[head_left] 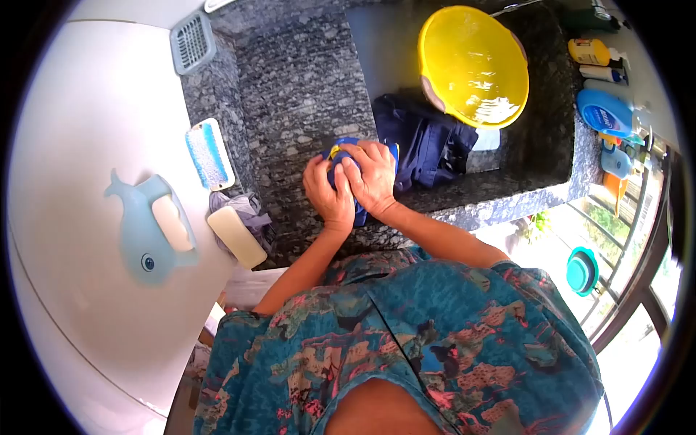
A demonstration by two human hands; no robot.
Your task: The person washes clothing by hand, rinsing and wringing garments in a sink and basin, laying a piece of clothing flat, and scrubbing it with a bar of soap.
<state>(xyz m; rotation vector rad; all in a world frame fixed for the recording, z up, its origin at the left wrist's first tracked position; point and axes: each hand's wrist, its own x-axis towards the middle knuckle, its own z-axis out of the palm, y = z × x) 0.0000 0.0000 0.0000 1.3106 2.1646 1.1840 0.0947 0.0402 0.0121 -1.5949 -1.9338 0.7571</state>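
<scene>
My left hand and my right hand are side by side, fingers closed on a bunched blue cloth with a bit of yellow in it. Most of the cloth is hidden under my palms. It is pressed against the dark speckled stone slab of the wash sink. Just right of my right hand, a wet-looking navy garment lies crumpled over the slab's edge into the basin. Beyond it, a yellow plastic bowl sits tilted in the sink.
On the left ledge are a brush with blue-and-white bristles, a cream block on a greyish cloth, and a grey slotted dish. A blue whale-shaped holder is on the white wall. Several bottles line the right ledge.
</scene>
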